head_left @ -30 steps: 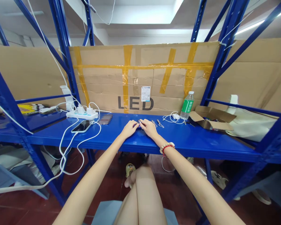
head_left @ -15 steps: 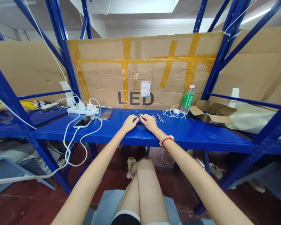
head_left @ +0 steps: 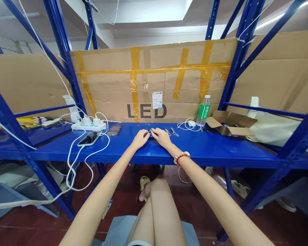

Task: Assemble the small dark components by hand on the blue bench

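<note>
My left hand and my right hand meet over the middle of the blue table. Their fingers are closed in a pinch around a small dark object, mostly hidden by the fingertips, with a bit of metallic shine; its kind I cannot make out. Just right of my right hand lie two small tools with brownish handles and metal loops, the nearer one a looped tool. A beaded bracelet with a red cord is on my right wrist.
On the left are a power strip, a phone and white cables hanging over the edge. To the right stand a water bottle, a charger and an open cardboard box. A cardboard panel closes the back.
The camera view has shifted slightly, so the table sits a little lower and to the left. Both hands stay together on the small object, with only slight finger movement.
</note>
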Tool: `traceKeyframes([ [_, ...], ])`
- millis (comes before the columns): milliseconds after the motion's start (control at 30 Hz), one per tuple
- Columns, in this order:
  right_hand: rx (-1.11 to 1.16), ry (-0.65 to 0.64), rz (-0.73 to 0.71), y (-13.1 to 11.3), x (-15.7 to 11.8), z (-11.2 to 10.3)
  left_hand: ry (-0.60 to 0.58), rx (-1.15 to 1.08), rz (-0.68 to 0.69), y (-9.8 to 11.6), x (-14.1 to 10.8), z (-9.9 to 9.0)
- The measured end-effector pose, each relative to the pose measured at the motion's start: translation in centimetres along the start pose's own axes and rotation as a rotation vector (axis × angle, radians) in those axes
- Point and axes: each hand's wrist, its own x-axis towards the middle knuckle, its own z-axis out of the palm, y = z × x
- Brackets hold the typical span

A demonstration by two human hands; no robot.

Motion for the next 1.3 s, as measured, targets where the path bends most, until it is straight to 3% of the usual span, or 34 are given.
traceKeyframes([
  [567, -0.068, 0.016, 0.026, -0.23, -0.05, -0.02, -0.083, -0.024, 0.006, 0.07, 0.28, 0.12],
  [1067, -0.054, 0.053, 0.015, 0.08, -0.06, -0.01, 0.009, -0.059, -0.044, 0.04, 0.23, -0.08],
  [1300, -0.006, 0.070, 0.003, 0.06, -0.04, 0.03, -0.007, -0.097, -0.043, 0.50, 0.19, -0.41],
])
